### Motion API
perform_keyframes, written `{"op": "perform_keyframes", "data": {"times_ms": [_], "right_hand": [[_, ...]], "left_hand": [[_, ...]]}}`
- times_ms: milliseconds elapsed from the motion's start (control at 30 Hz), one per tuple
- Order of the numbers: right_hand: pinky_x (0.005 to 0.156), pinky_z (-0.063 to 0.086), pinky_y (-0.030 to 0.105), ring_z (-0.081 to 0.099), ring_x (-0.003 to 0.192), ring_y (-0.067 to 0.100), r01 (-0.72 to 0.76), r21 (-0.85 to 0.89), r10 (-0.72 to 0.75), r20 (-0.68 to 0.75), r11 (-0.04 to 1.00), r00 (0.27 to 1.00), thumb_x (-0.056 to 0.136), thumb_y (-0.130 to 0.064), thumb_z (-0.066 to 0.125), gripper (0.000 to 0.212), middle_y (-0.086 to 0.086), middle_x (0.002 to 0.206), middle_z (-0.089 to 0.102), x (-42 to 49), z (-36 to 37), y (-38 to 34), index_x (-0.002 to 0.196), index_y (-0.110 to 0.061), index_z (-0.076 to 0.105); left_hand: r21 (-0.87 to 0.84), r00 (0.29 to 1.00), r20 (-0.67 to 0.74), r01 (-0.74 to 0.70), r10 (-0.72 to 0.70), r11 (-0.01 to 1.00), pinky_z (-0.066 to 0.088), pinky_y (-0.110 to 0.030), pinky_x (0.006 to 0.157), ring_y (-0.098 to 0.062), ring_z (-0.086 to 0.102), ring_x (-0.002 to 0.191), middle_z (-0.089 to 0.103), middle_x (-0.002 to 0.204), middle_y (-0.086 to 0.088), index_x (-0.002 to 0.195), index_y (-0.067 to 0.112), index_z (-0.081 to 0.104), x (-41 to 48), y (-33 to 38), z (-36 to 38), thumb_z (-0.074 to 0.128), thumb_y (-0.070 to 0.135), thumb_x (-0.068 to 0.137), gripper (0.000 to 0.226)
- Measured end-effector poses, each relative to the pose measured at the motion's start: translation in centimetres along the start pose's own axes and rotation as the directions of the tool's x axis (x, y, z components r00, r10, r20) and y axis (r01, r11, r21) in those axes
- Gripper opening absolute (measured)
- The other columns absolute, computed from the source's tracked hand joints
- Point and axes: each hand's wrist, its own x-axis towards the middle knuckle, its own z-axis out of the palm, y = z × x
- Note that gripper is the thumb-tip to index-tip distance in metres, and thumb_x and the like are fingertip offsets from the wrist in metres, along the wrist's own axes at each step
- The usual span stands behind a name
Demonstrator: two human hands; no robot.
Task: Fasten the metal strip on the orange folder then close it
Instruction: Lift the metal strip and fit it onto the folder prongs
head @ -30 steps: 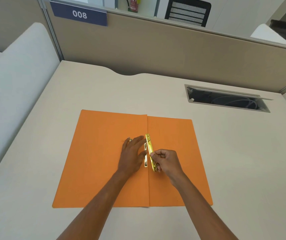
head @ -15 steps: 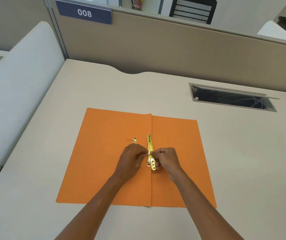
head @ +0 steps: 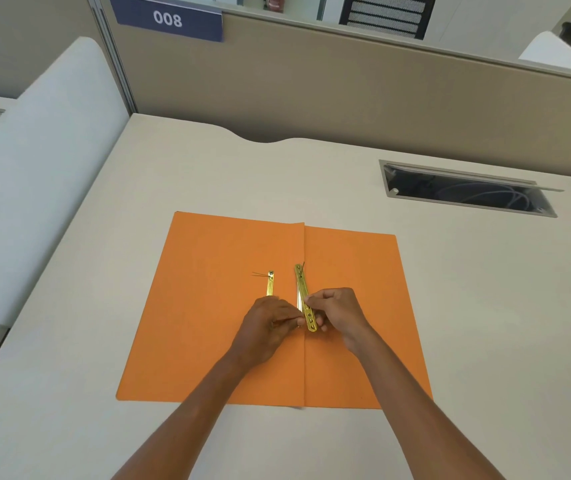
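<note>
An orange folder (head: 207, 341) lies open and flat on the desk, its fold running down the middle. A gold metal strip (head: 304, 296) with holes lies along the fold; my right hand (head: 336, 317) pinches its near end. My left hand (head: 270, 327) has its fingertips pinched together against the strip's near end; what they hold is too small to tell. A second, shorter gold piece (head: 270, 284) lies on the left flap, its near end hidden under my left hand.
The beige desk (head: 484, 306) has an open cable slot (head: 467, 190) at the back right. A tan partition (head: 346, 91) with a blue "008" sign (head: 168, 19) closes the back. A white rounded divider (head: 34, 161) borders the left.
My left hand has lifted off the left flap and closed its fingertips at the strip's near end. The short gold piece on the left flap is now uncovered. My right hand keeps its hold.
</note>
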Motion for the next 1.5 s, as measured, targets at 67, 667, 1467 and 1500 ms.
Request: {"op": "perform_keyframes", "data": {"times_ms": [67, 667, 1467, 1500], "right_hand": [[0.037, 0.039, 0.022, 0.049, 0.038, 0.012, -0.023, 0.013, 0.022, 0.031, 1.0, 0.999, 0.082, -0.01, 0.074, 0.014, 0.008, 0.051, 0.057, 0.2, -0.4, -0.4, 0.071, -0.004, 0.073], [0.037, 0.036, 0.018, 0.042, 0.04, 0.007, -0.167, 0.126, 0.143, 0.179, 0.978, 0.973, 0.087, -0.008, 0.07, 0.017, -0.003, 0.045, 0.051, 0.1, -1.4, -2.0, 0.071, -0.006, 0.065], [0.039, 0.044, 0.017, 0.054, 0.04, 0.007, -0.188, 0.158, 0.152, 0.216, 0.969, 0.965, 0.088, -0.007, 0.068, 0.009, 0.007, 0.055, 0.059, 0.0, -0.7, -1.8, 0.086, 0.002, 0.067], [0.039, 0.044, 0.018, 0.052, 0.041, 0.007, -0.181, 0.15, 0.149, 0.203, 0.972, 0.968, 0.087, -0.007, 0.07, 0.009, 0.004, 0.053, 0.06, 0.0, -0.7, -1.7, 0.084, 0.001, 0.068]], "left_hand": [[0.024, 1.0, -0.013, -0.001, 0.002, 1.0, 0.047, -0.037, 0.079, -0.012, 0.061, 0.075, 0.073, 0.081, 0.009, 0.087, 0.026, 0.072, -0.1, -0.1, 0.2, 0.07, 0.025, 0.085, 0.004], [0.269, 0.998, -0.048, -0.025, 0.039, 0.963, 0.033, -0.024, 0.074, -0.015, 0.05, 0.073, 0.065, 0.077, 0.002, 0.08, 0.014, 0.071, -0.4, 0.9, 1.3, 0.069, 0.01, 0.084, 0.006], [0.274, 0.994, -0.107, 0.054, -0.025, 0.96, 0.039, -0.035, 0.077, -0.018, 0.055, 0.072, 0.07, 0.077, 0.003, 0.081, 0.015, 0.073, -0.2, 1.2, 1.5, 0.065, 0.012, 0.083, 0.009], [0.272, 0.994, -0.104, 0.056, -0.029, 0.961, 0.04, -0.035, 0.077, -0.018, 0.055, 0.072, 0.07, 0.077, 0.004, 0.081, 0.016, 0.073, -0.2, 1.2, 1.5, 0.063, 0.013, 0.083, 0.01]]}}
